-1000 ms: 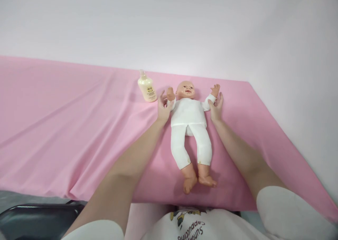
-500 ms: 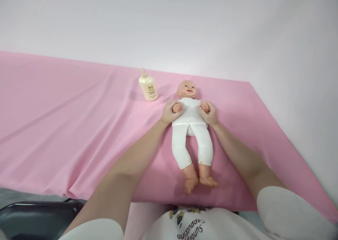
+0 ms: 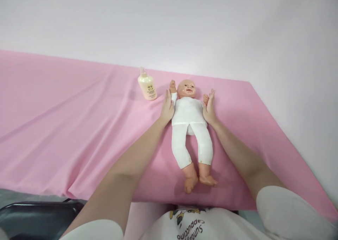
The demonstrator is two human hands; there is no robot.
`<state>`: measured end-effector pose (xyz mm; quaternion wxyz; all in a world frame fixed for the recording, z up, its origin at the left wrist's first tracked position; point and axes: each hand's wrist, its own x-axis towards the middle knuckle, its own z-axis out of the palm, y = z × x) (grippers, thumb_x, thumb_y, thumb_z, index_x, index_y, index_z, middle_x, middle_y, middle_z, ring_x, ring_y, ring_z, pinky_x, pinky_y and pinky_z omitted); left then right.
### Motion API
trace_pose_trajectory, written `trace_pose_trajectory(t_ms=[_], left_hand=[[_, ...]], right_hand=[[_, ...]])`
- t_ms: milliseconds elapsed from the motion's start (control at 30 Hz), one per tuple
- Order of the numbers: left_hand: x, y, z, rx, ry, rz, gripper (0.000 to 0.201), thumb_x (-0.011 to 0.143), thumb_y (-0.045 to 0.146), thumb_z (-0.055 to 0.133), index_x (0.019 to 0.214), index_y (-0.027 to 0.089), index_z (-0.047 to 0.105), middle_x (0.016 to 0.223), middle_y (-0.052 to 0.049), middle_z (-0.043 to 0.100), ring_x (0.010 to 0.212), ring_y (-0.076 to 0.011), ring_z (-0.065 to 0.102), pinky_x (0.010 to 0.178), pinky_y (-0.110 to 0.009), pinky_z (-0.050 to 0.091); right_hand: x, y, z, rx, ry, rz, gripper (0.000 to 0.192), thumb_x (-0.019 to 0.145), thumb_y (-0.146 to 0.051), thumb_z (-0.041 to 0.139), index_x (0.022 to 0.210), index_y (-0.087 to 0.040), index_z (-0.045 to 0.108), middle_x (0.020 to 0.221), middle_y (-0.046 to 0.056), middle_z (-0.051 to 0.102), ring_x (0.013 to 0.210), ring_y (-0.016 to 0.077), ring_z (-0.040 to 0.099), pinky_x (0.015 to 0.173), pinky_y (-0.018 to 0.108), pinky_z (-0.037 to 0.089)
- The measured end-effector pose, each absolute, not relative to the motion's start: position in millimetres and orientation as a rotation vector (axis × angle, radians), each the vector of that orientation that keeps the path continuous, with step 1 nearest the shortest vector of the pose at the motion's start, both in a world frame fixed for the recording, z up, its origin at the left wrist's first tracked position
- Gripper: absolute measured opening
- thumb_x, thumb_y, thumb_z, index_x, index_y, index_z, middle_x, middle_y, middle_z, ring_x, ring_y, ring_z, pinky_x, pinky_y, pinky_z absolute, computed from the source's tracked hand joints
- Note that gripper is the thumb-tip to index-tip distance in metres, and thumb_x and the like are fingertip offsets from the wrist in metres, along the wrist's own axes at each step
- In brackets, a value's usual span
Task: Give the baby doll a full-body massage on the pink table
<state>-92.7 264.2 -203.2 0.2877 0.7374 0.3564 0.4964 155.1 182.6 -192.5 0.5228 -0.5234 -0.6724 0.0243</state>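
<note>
A cream-coloured lotion bottle (image 3: 147,85) with a pump top stands upright on the pink cloth (image 3: 66,127), near the cloth's far edge. The cloth lies in long shallow folds to the left of the bottle. Behind the bottle rises a plain white wall (image 3: 169,25). Well nearer than the bottle, beyond the cloth's near left edge, shows a dark chair (image 3: 37,215).

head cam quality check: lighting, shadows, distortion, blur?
Head view: even, soft light, no glare; faint shadows beside the doll and bottle. Wide-angle bend curves the pink sheet's far edge. Left hand and right hand sharp, no motion blur.
</note>
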Motion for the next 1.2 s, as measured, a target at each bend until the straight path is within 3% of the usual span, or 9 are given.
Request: trace_pose_trajectory(t_ms=[100, 200, 467, 600, 733, 900, 1033, 1100, 1200], left_hand=[[-95.8, 267.6, -206.5, 1.896, 1.028, 1.255, 0.082, 0.1, 0.068, 0.037, 0.166, 0.024, 0.017, 0.176, -0.007, 0.003, 0.163, -0.0298, 0.001, 0.133, -0.051, 0.007], [-98.7, 267.8, -205.2, 1.889, 1.149, 1.156, 0.082, 0.099, 0.065, 0.043, 0.166, 0.023, 0.02, 0.176, -0.009, 0.005, 0.163, -0.033, 0.005, 0.132, -0.053, 0.014], [-101.8, 276.5, -212.2, 1.929, 1.25, 1.158, 0.072, 0.098, 0.062, 0.049, 0.156, 0.019, 0.045, 0.151, -0.018, 0.057, 0.145, -0.0385, 0.05, 0.124, -0.061, 0.032], [-103.2, 276.7, -212.9, 1.937, 1.22, 1.197, 0.069, 0.097, 0.062, 0.053, 0.151, 0.02, 0.051, 0.143, -0.017, 0.064, 0.141, -0.0377, 0.054, 0.122, -0.059, 0.035], [-103.4, 268.5, -204.4, 1.916, 1.137, 1.228, 0.074, 0.093, 0.059, 0.061, 0.155, 0.023, 0.044, 0.149, -0.016, 0.059, 0.14, -0.0375, 0.054, 0.119, -0.059, 0.038], [-99.4, 257.2, -189.5, 1.703, 1.049, 1.446, 0.092, 0.087, 0.052, 0.071, 0.16, 0.023, 0.024, 0.141, -0.017, 0.062, 0.126, -0.0291, 0.064, 0.11, -0.045, 0.051], [-96.3, 249.3, -179.6, 1.788, 0.996, 1.618, 0.061, 0.085, 0.052, 0.07, 0.133, 0.019, 0.054, 0.118, -0.013, 0.07, 0.11, -0.0259, 0.07, 0.105, -0.043, 0.054], [-95.2, 243.9, -174.5, 2.001, 0.898, 1.52, 0.043, 0.082, 0.048, 0.072, 0.114, 0.02, 0.064, 0.105, -0.01, 0.073, 0.102, -0.0258, 0.071, 0.102, -0.043, 0.055], [-94.6, 235.8, -166.3, 2.303, 0.717, 1.274, 0.029, 0.078, 0.04, 0.073, 0.1, 0.022, 0.069, 0.099, -0.008, 0.075, 0.098, -0.0271, 0.07, 0.099, -0.044, 0.056]], right_hand=[[157.0, 183.5, -193.9, -1.298, -1.603, 0.1, 0.081, 0.106, -0.059, 0.023, 0.161, -0.029, -0.029, 0.174, 0.002, -0.018, 0.163, 0.0245, -0.002, 0.132, 0.056, 0.012], [162.4, 186.5, -199.3, -1.374, -1.538, 0.224, 0.083, 0.105, -0.061, 0.022, 0.163, -0.023, -0.024, 0.175, 0.007, -0.01, 0.163, 0.0249, -0.004, 0.132, 0.058, 0.01], [175.8, 193.0, -208.8, -1.463, -1.448, 0.354, 0.077, 0.102, -0.054, 0.037, 0.166, -0.02, 0.011, 0.17, 0.015, 0.028, 0.16, 0.0293, 0.024, 0.131, 0.059, 0.02], [176.1, 191.6, -206.9, -1.478, -1.413, 0.373, 0.07, 0.099, -0.05, 0.044, 0.161, -0.022, 0.028, 0.165, 0.014, 0.038, 0.154, 0.0309, 0.036, 0.128, 0.06, 0.028], [174.3, 190.3, -206.4, -1.481, -1.271, 0.396, 0.064, 0.097, -0.051, 0.05, 0.153, -0.023, 0.037, 0.156, 0.016, 0.049, 0.146, 0.032, 0.046, 0.122, 0.061, 0.037], [168.0, 185.6, -195.6, -1.263, -1.217, 0.312, 0.077, 0.092, -0.054, 0.059, 0.155, -0.024, 0.024, 0.157, 0.019, 0.043, 0.144, 0.0291, 0.049, 0.116, 0.05, 0.047], [160.7, 178.8, -183.9, -1.133, -1.182, 0.221, 0.08, 0.089, -0.052, 0.064, 0.153, -0.024, 0.024, 0.15, 0.019, 0.048, 0.138, 0.029, 0.053, 0.116, 0.05, 0.045], [156.3, 174.8, -180.5, -1.138, -1.221, 0.206, 0.066, 0.089, -0.052, 0.064, 0.143, -0.024, 0.04, 0.138, 0.017, 0.057, 0.13, 0.03, 0.058, 0.115, 0.053, 0.046], [149.2, 168.9, -176.9, -1.175, -1.406, 0.176, 0.034, 0.087, -0.051, 0.065, 0.107, -0.023, 0.062, 0.103, 0.01, 0.069, 0.101, 0.0292, 0.066, 0.103, 0.054, 0.053]])
